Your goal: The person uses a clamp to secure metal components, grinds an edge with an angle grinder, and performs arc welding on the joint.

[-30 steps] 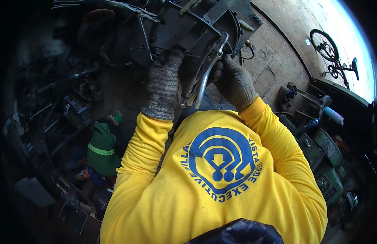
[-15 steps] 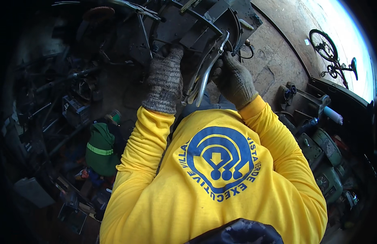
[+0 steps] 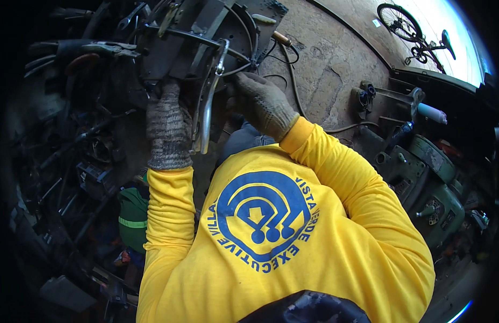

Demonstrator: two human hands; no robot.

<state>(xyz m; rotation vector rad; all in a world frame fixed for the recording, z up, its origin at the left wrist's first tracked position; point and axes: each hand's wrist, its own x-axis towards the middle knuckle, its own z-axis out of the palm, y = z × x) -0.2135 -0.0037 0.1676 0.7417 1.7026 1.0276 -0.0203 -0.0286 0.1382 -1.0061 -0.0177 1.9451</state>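
A dark metal assembly [image 3: 177,56] with flat bars and a curved ring lies at the top of the view. Long-handled locking pliers [image 3: 207,105] are clamped on its curved bar, their handles pointing toward me. My left hand [image 3: 170,126], in a grey knitted glove, is closed at the assembly's near edge, fingertips hidden in shadow. To the right of the pliers, my right hand [image 3: 265,105] wears a dotted work glove. Its fingers are curled close below the ring's near right edge; what they hold, if anything, is hidden.
Several hand pliers [image 3: 107,48] hang at the upper left. A hose [image 3: 293,75] runs over the concrete floor [image 3: 319,48]. Green machinery [image 3: 437,210] stands at right, a bicycle [image 3: 421,40] beyond. A person in green [image 3: 133,212] is at lower left, among dark scrap metal.
The view has shifted, so the assembly and both hands sit farther left, and more hand tools show. My right hand has moved a little away from the locking pliers' handles.
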